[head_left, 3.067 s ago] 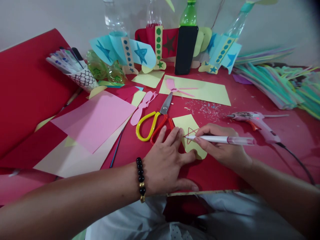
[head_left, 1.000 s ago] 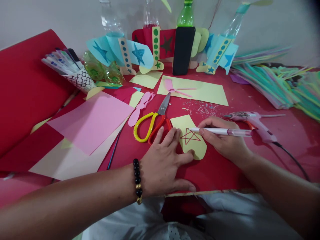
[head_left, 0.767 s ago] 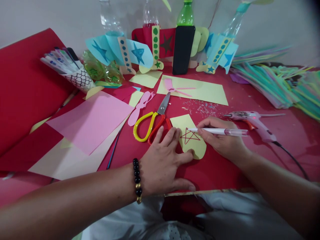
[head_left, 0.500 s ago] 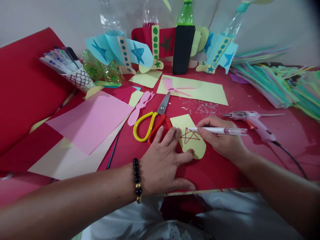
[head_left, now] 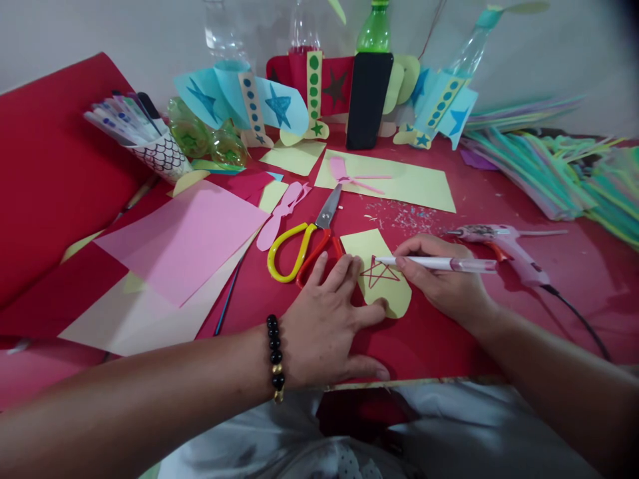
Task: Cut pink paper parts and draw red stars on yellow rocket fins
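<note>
Cup (head_left: 162, 158) holds pens (head_left: 120, 121); R hand (head_left: 446, 283) clamped on wht pen (head_left: 466, 265), L hand (head_left: 324, 326) splayed, touching ylw ppr (head_left: 397, 299).

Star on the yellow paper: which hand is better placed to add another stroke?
Probably the right hand: it holds the pen, tip at the top of the star. The left hand lies palm down, partly over the paper.
</note>
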A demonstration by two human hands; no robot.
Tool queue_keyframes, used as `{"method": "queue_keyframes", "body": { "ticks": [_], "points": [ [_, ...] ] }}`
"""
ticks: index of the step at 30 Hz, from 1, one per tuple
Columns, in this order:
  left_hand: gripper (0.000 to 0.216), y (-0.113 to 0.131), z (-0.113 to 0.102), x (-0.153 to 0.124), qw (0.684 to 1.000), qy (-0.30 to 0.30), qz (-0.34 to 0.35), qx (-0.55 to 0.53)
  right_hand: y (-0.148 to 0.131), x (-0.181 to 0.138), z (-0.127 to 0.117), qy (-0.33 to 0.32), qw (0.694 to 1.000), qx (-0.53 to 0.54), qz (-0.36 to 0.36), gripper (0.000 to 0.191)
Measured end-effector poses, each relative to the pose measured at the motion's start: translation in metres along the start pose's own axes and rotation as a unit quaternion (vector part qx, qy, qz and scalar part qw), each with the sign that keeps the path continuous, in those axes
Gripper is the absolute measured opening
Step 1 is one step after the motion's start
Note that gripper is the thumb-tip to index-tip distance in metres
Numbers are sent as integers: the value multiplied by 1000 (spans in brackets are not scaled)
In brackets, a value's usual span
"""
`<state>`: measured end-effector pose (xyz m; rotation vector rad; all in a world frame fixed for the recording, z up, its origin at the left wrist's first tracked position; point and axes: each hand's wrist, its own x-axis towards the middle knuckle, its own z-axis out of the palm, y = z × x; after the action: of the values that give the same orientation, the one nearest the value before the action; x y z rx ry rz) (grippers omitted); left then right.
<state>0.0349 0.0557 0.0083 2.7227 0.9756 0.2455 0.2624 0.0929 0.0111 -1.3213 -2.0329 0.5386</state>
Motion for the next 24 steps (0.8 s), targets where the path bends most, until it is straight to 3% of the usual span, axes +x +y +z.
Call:
{"method": "queue_keyframes", "body": {
  "ticks": [4,24],
  "points": [
    [77,0,1,-1,1000,2,-1,-2,-1,0,-1,-19,1000,1,-8,8],
    [76,0,1,-1,1000,4,-3,-6,-1,1,-1,11,1000,8,15,7]
  ]
}}
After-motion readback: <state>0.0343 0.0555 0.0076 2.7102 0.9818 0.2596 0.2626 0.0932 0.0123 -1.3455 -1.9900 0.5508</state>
